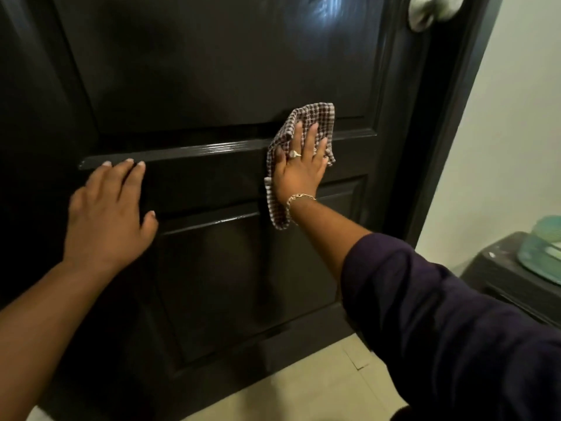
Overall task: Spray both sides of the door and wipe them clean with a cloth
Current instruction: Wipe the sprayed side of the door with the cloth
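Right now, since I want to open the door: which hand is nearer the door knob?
Right. The right hand presses the cloth on the door, below and left of the knob. The left hand rests flat much farther left.

A pale wall [513,123] fills the 3 o'clock side of the view, evenly and dimly lit. At 4 o'clock a dark cabinet [498,278] stands against it, with a blurred green object [543,247] on top. Light beige floor tiles [318,387] run along 6 o'clock

Door [212,71] panels lie open to reach; knob [434,9] juts out top right
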